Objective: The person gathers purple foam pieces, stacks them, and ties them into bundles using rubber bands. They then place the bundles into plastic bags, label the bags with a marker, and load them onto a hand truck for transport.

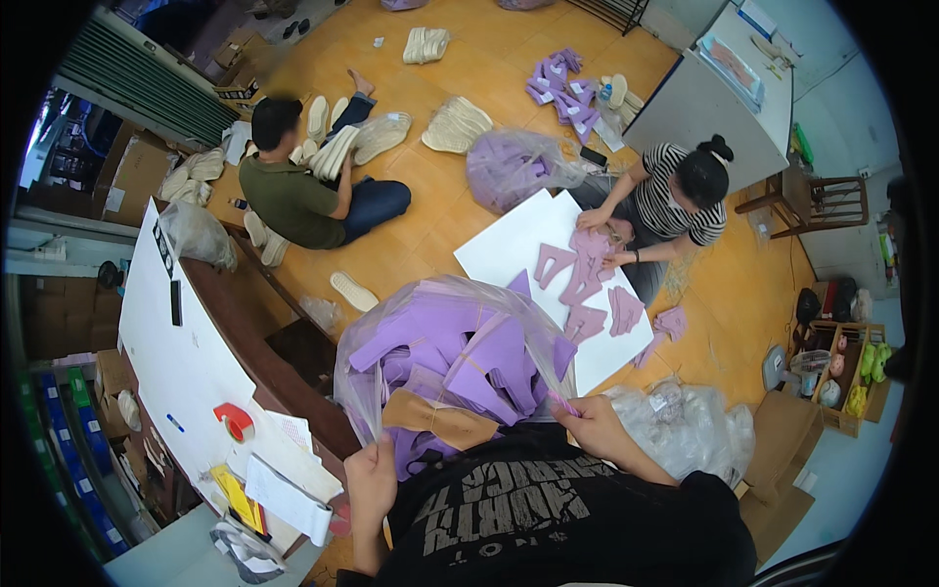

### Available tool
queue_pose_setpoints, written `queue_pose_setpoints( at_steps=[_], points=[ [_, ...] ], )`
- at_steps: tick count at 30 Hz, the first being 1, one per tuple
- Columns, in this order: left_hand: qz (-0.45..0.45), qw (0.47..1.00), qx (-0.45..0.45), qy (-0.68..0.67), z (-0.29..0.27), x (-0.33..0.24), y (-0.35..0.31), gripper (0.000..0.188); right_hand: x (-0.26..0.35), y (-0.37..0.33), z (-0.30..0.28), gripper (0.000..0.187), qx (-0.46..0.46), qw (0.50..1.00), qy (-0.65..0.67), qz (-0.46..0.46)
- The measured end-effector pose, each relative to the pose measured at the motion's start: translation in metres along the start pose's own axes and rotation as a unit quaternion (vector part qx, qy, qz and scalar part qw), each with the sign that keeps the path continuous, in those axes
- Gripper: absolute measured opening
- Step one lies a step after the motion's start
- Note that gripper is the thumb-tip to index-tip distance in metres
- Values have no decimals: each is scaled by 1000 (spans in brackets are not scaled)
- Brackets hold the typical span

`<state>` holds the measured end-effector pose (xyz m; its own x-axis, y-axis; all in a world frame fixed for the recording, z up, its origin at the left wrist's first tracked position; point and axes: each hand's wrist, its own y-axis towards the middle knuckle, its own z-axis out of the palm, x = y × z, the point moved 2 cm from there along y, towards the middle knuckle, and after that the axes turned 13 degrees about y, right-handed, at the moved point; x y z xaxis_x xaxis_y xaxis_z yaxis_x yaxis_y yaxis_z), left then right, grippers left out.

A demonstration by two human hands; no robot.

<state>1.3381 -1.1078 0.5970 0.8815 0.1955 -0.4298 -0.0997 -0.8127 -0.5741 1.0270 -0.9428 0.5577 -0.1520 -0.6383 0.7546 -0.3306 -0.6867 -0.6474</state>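
A large clear plastic bag (357,391) stands open against my front, filled with bundles of purple cut pieces (494,362). Thin bands run round some of these bundles. On top, close to my body, lies a tan shaped piece (438,421). My left hand (374,479) is closed on the bag's near left rim. At the right, my right hand (590,428) pinches the gathered rim of the same bag. The bag's lower part is hidden under its load.
A white-topped table (186,362) at left carries a tape roll (234,423) and notepad (284,497). One person (303,191) handles pale soles; another (675,196) sorts pink pieces on a white board (509,240). Clear plastic bags (680,426) lie beside my right arm.
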Motion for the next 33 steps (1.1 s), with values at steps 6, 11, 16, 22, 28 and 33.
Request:
queue_pose_setpoints(
  at_steps=[6, 11, 16, 22, 28, 33],
  points=[
    [129, 988, -8, 88, -72, -61, 141, 52, 52, 78, 44, 43, -78, 994, 71, 4],
    [257, 961, 19, 100, -149, -150, 254, 48, 120, 124, 93, 44, -165, 971, 171, -9],
    [331, 939, 53, 75, -200, -238, 333, 45, 190, 170, 107, 45, -212, 947, 238, 40],
    [366, 927, 81, -5, -192, -352, 452, 45, 279, 275, 60, 45, -280, 913, 298, 23],
    [356, 929, 84, 49, -183, -500, 562, 48, 386, 394, -35, 44, -286, 893, 342, 59],
    [394, 913, 78, 68, -192, -614, 614, 51, 464, 456, -105, 41, -287, 919, 267, 31]
  ],
)
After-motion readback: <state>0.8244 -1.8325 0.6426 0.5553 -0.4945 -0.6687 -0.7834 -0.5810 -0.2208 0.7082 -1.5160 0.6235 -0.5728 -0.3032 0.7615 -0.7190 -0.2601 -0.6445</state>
